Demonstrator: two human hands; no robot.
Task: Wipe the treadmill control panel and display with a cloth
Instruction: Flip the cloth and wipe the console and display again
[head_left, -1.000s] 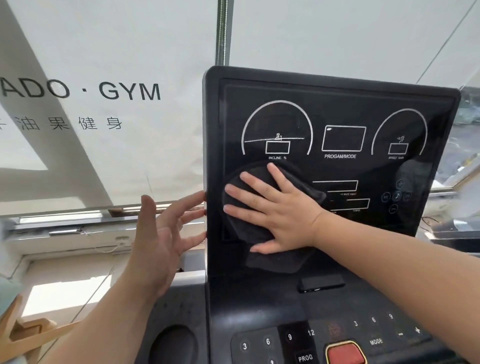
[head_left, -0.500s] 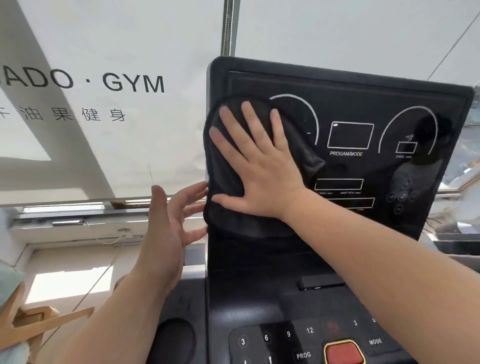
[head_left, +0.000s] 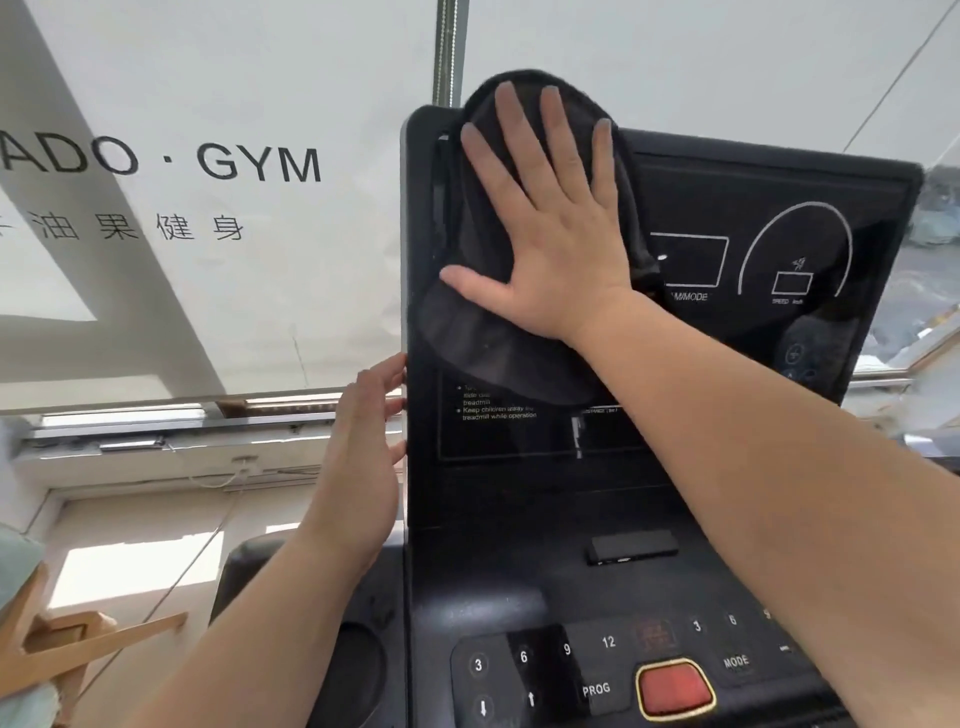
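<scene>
One dark grey cloth (head_left: 493, 332), soft and rumpled, pressed flat against the upper left corner of the glossy black display (head_left: 779, 244), its top edge bulging past the screen's upper rim above the fingertips and its lower fold hanging below the thumb. Right hand (head_left: 550, 249) laid palm-down on the cloth, all five fingers spread wide and straight, pinching nothing. Left hand (head_left: 363, 467) held beside the display's left edge, fingers loosely extended and slightly apart, tips at or just touching the edge; contact hard to confirm. To the right of the right little finger: one rectangular outline labelled MODE and one arc with a small speed box. Below the thumb, small white warning print. Further down, the control panel (head_left: 519, 587): one red stop button (head_left: 674, 687), number keys 3, 6, 9, 12, plus PROG and MODE keys. One round cup holder (head_left: 358, 670) below the left wrist, contents hidden in shadow.
</scene>
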